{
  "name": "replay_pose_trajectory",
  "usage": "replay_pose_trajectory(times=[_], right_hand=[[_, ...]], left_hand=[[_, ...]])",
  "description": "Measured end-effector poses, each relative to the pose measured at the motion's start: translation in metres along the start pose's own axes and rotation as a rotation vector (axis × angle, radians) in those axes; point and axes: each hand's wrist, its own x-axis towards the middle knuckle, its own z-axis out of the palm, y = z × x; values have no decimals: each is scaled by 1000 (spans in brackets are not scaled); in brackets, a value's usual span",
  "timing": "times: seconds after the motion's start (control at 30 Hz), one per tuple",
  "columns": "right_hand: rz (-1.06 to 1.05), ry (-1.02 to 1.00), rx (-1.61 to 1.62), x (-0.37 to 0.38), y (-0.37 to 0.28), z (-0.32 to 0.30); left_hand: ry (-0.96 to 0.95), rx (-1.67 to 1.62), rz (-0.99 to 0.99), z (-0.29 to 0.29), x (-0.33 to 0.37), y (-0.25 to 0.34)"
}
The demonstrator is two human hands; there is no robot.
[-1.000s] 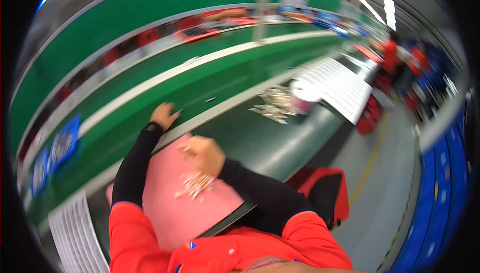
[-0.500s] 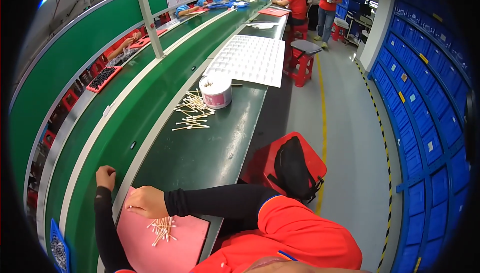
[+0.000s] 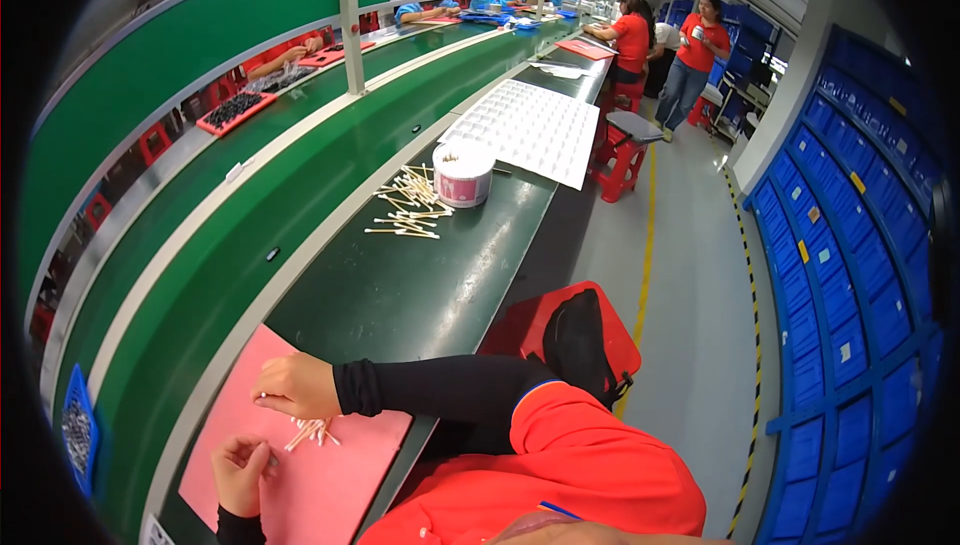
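My right hand [image 3: 296, 385] is over the pink mat [image 3: 345, 485], its fingers closed in a pinch. A small white tip shows at its fingertips, apparently the end of a cotton swab [image 3: 263, 395]; the rest of it is hidden. Lower left, my left hand [image 3: 240, 475] is curled above the same mat, thumb near the fingers. A tiny greyish spot shows by its fingertips, too small to name. Between the hands and just right of them lies a small pile of cotton swabs [image 3: 316, 432], partly covered by my right hand.
Farther along the dark green bench are loose cotton swabs [image 3: 408, 207], a round tub [image 3: 463, 175] and a white pocketed tray [image 3: 530, 130]. A green conveyor [image 3: 230, 315] runs along the left, with a blue bin [image 3: 78, 430]. To the right, a black bag [image 3: 580, 345] rests on a red stool.
My left hand has come back from over the conveyor to the pink mat. My right hand stays pinched over the mat, near the swab pile. The whole view has shifted a little.
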Motion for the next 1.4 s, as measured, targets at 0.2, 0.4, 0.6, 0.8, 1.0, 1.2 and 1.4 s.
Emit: replay_pose_trajectory(times=[0.2,0.4,0.6,0.8,1.0,1.2,1.4], right_hand=[[-53,-70,66,-3,-14,11],[-16,-160,143,-10,-19,15],[-44,-169,127,-14,-17,22],[-119,-187,90,-12,-16,19],[-123,-185,95,-12,-15,20],[-132,-184,98,-13,-15,19],[-132,-190,80,-13,-17,17]], left_hand=[[28,-175,9,8,-4,-19],[53,-245,-19,12,-2,-18],[50,-259,-57,14,-5,-15],[42,-285,-75,13,-4,-14],[45,-290,-66,13,-4,-14],[44,-271,-59,15,-4,-13],[39,-233,-43,13,-4,-17]])
